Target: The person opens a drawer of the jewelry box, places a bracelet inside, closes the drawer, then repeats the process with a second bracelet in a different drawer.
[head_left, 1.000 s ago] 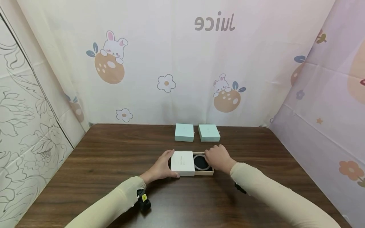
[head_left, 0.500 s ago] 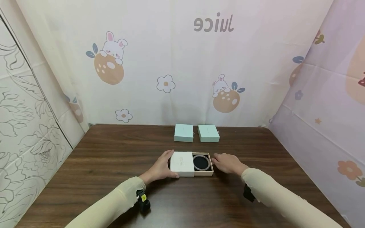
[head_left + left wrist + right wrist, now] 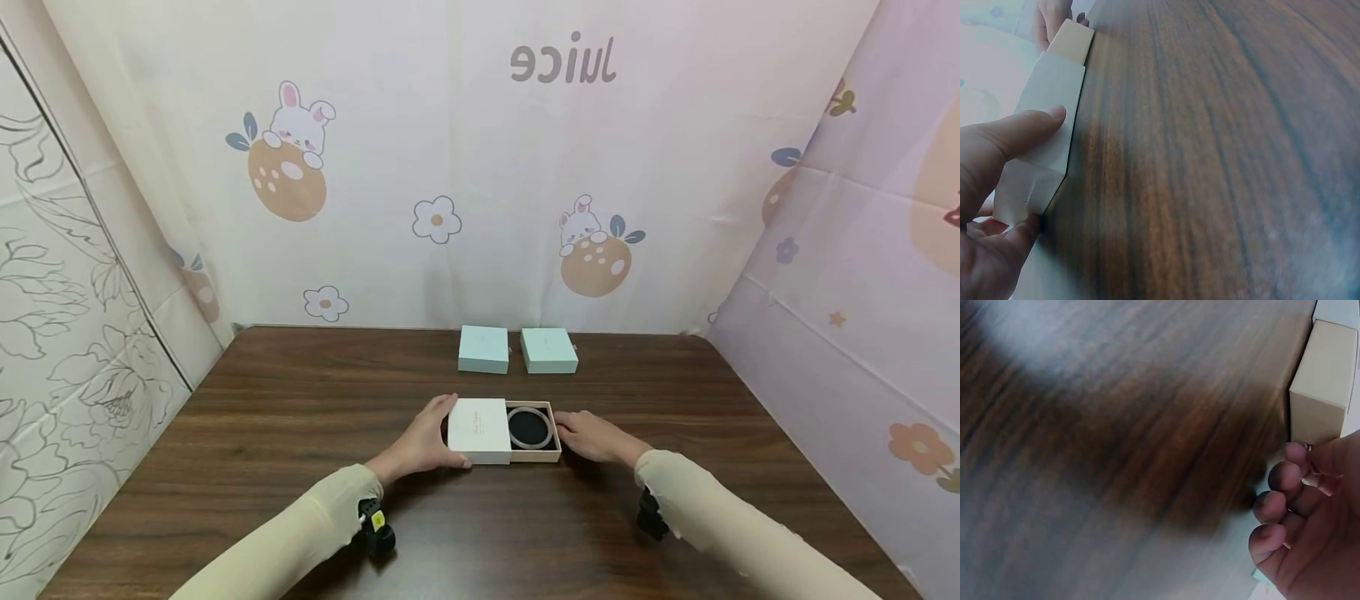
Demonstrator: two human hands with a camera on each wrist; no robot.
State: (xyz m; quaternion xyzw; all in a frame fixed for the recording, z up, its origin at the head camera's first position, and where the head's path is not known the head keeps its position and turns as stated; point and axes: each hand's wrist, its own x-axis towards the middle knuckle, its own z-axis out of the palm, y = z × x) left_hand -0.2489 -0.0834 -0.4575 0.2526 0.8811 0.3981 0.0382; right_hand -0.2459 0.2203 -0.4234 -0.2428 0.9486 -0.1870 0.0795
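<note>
My left hand (image 3: pixel 422 440) grips the left end of a white box sleeve (image 3: pixel 478 425) on the table, its thumb along the near side. From the sleeve's right end a cream drawer (image 3: pixel 536 457) is partly slid out. A pale grey bangle (image 3: pixel 531 446) lies flat in it on a black insert. At the drawer's outer end, my right hand (image 3: pixel 596 437) pinches a small pull tab (image 3: pixel 1308 447) between thumb and index finger; the fingers cover most of this tab. The other right fingers curl loosely in the right wrist view.
Two closed mint-green boxes, a left one (image 3: pixel 483 349) and a right one (image 3: pixel 550 350), stand behind the white box. The dark wooden table (image 3: pixel 300 392) reaches back to a printed curtain (image 3: pixel 450 125), with more hangings at both sides.
My right hand has drawn back to the right from over the drawer's end and lowered to its outer face, uncovering the whole bangle. My left hand and the box stay in place.
</note>
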